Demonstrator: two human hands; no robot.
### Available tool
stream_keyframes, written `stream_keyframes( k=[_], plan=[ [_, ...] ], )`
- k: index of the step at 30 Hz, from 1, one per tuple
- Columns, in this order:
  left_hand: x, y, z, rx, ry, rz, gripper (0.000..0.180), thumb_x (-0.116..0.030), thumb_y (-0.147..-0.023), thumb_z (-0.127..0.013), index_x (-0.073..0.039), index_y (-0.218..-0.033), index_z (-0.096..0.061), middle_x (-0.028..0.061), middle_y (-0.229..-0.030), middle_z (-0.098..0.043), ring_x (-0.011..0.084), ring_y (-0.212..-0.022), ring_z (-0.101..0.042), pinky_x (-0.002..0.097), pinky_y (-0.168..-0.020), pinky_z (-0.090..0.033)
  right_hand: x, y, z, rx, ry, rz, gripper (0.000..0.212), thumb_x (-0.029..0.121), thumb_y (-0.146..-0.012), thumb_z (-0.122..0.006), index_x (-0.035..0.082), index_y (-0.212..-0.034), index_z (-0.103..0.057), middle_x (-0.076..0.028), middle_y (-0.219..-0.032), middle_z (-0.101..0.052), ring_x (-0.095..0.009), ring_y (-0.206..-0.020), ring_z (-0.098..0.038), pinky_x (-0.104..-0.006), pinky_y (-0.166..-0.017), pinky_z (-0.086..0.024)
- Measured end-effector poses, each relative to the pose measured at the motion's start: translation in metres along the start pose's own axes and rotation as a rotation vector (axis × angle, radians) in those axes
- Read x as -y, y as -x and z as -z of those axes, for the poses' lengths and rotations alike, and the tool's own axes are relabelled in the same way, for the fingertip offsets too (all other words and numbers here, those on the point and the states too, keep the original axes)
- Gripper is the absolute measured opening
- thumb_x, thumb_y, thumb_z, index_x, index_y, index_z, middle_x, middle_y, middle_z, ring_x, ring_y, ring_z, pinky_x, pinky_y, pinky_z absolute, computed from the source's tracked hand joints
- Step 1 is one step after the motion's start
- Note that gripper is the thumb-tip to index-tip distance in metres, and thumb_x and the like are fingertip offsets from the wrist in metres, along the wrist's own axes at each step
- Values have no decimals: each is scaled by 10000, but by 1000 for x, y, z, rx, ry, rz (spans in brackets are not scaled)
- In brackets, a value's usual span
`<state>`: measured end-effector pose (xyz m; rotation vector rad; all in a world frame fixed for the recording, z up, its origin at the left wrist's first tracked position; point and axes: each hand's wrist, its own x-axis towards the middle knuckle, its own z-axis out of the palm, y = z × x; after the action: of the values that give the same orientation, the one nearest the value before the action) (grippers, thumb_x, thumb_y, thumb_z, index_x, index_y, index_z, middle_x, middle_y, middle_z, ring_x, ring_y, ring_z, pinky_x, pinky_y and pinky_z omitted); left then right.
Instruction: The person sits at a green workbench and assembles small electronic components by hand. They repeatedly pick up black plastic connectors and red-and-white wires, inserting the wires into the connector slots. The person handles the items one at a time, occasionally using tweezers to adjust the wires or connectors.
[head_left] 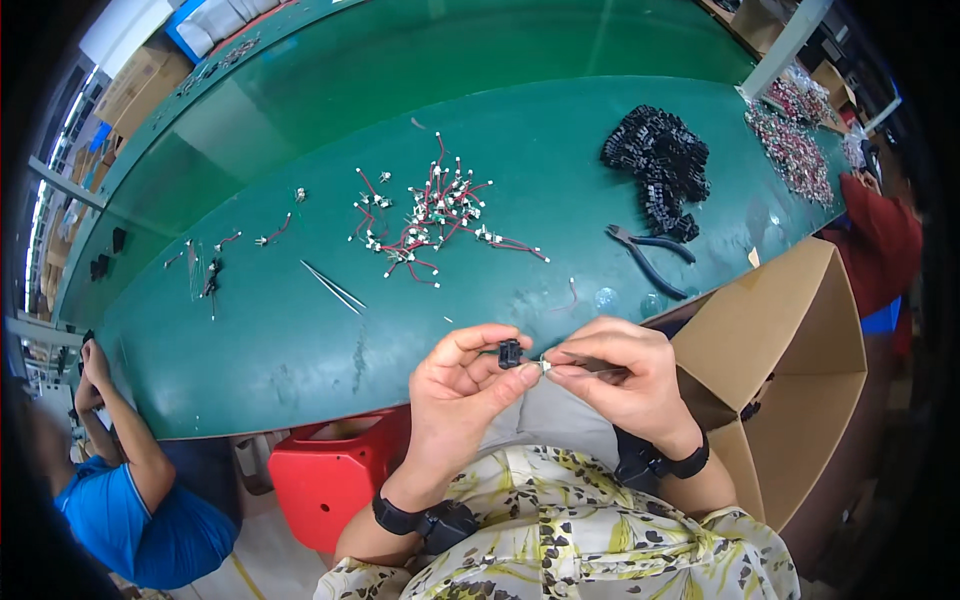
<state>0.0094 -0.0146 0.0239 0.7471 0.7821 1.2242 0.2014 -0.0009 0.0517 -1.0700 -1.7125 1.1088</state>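
In front of my chest, close to the table's near edge, both hands are almost touching. My left hand [452, 385] is closed, pinching a small black plastic connector housing [510, 353] between thumb and fingers. A tiny white connector [544, 366] sits at the fingertips of my right hand [625, 375], which is closed around it. A slim dark metal piece [596, 364], like the blades of tweezers, lies along the right hand's fingers; most of it is hidden. How the white connector meets the housing cannot be made out.
On the green table [480, 300] lie white connectors with red wires [435, 215], tweezers [333, 287], cutting pliers [655, 258] and a black housing pile [660, 160]. A cardboard box [770, 350] stands right, a red stool [335, 475] left. A person in blue [150, 520] sits at left.
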Motion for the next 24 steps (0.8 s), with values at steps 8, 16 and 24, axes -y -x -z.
stream_keyframes(
  k=[8,16,24],
  plan=[
    [11,-1,10,127,199,84,386,100,-772,-706,-23,-1122,-597,156,-1166,-623,186,-1030,-627,314,-869,-548,5,7,-10,-159,133,120,186,-9,-727,-724,23,-911,-727,-99,-763,-661,-175,-637,-635,-269,-525,-494],
    [19,-5,14,178,139,-3,376,136,-764,-696,13,-1106,-598,140,-1178,-583,185,-1052,-611,317,-899,-542,5,2,-10,-108,273,125,150,9,-716,-720,31,-864,-707,-73,-747,-645,-171,-569,-614,-279,-474,-475],
    [14,-9,14,182,-169,-165,336,125,-747,-720,39,-1064,-650,145,-1114,-601,198,-1030,-621,326,-877,-564,13,-2,0,14,503,220,215,0,-666,-684,46,-875,-659,-45,-777,-602,-191,-543,-602,-296,-455,-473]
  ],
)
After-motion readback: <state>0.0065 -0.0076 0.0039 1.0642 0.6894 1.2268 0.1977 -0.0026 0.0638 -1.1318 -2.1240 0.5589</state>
